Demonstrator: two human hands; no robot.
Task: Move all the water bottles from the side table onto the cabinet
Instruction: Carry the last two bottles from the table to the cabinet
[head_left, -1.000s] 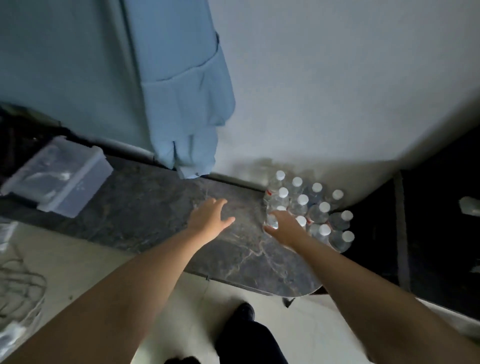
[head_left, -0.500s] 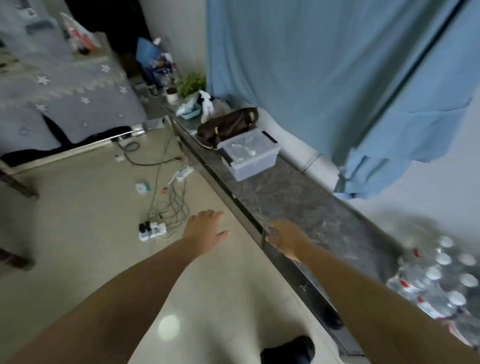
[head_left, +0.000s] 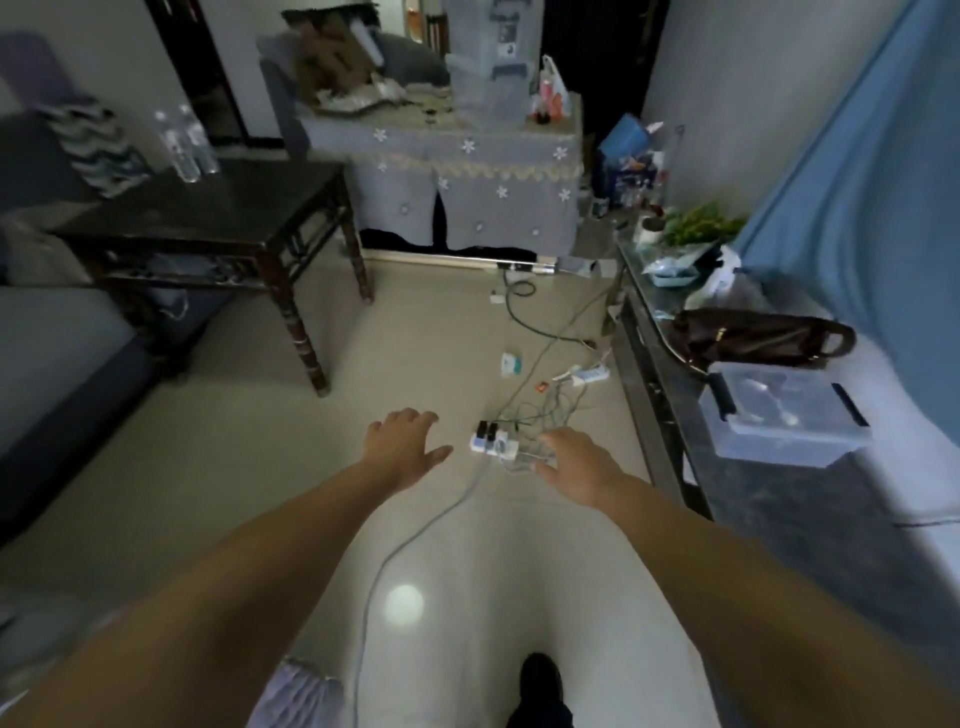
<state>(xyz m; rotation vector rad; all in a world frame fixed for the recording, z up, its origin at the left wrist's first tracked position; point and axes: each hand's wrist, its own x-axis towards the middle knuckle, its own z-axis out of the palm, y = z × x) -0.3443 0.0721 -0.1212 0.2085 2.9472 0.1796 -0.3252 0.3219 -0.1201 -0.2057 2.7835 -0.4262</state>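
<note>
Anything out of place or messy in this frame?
Yes: a power strip and tangled cables sprawl across the open floor, right ahead of both empty hands, left hand and right hand. It looks like a possible trip hazard.

Bottles (head_left: 186, 143) on side table (head_left: 208, 208), left; box (head_left: 784, 421) and bag (head_left: 753, 338) on cabinet (head_left: 810, 499), right.

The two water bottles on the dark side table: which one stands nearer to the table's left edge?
The left water bottle, beside the right water bottle. It stands closer to the left edge of the side table and slightly nearer the camera.
</note>
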